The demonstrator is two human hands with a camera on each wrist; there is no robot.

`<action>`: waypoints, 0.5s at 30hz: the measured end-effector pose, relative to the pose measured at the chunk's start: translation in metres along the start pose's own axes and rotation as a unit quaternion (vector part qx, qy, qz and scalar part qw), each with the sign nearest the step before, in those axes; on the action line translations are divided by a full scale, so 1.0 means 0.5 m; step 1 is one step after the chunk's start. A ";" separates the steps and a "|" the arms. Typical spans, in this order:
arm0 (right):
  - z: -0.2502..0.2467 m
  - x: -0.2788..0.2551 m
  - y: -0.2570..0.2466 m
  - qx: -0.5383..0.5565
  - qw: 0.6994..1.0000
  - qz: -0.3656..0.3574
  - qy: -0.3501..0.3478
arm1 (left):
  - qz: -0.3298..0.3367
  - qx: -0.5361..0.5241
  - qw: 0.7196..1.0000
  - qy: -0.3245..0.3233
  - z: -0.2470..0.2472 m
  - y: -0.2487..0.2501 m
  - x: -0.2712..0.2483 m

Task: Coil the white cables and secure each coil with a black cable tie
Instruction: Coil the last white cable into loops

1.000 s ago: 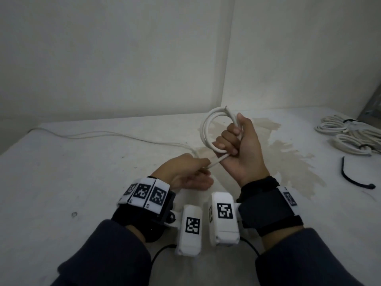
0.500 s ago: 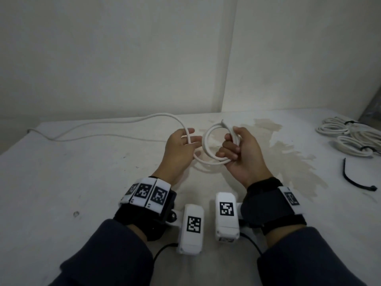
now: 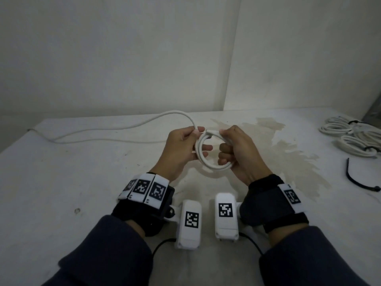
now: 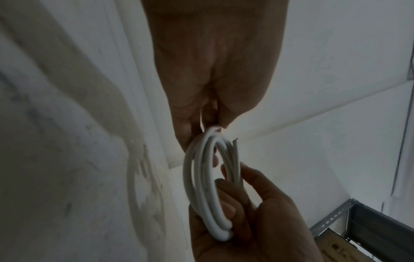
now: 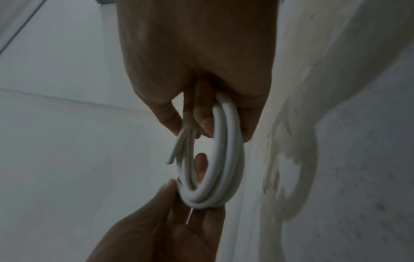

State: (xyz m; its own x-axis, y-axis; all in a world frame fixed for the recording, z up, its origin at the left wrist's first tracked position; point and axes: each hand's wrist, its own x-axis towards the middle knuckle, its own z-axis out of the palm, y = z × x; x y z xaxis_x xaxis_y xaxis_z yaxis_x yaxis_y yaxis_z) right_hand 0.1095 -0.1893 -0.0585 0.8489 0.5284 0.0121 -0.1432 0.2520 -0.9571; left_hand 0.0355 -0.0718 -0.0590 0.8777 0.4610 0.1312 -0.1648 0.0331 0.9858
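Head view: both hands are raised above the white table (image 3: 61, 203), working one white cable (image 3: 123, 125) into a coil (image 3: 214, 167) held between them.
Right hand: the right hand (image 3: 237, 149) has its fingers curled round the near side of the coil, clamping the turns together; judged to act as the anchor so the loops do not spring apart.
Left hand: the left hand (image 3: 181, 145) pinches the cable between thumb and fingers at the coil's far-left edge, feeding the loose length in; a fingertip shows through the ring.
Coil: the wrist views show about three turns stacked, with a cut end (image 5: 170, 160) standing free of the bundle.
Loose length: it arches up from the left hand and trails away left across the table, so coiling is judged not finished.
Finished coils: a pile of tied coils (image 3: 350, 137) lies well apart at the far right.
Cable tie: one black cable tie (image 3: 358, 180) lies loose on the table near that pile, on the right hand's side, untouched.
Risk: slackening the right-hand grip would likely let the turns unwind.
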 end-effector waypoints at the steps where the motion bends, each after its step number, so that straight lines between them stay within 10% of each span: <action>1: 0.001 -0.001 0.000 0.008 1.000 0.010 -0.009 | -0.006 0.000 1.000 -0.002 -0.001 0.000 0.002; 15: 0.012 -0.018 -0.009 -0.039 0.989 0.040 -0.138 | 0.013 0.183 0.982 -0.052 -0.001 0.036 -0.005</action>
State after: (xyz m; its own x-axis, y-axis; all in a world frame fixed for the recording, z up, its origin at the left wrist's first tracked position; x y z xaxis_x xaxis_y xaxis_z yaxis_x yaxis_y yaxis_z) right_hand 0.0994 -0.1903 -0.0525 0.6637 0.7480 0.0043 -0.1552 0.1434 -0.9774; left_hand 0.0301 -0.0721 -0.0417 0.9196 0.3639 0.1480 -0.0314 -0.3075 0.9510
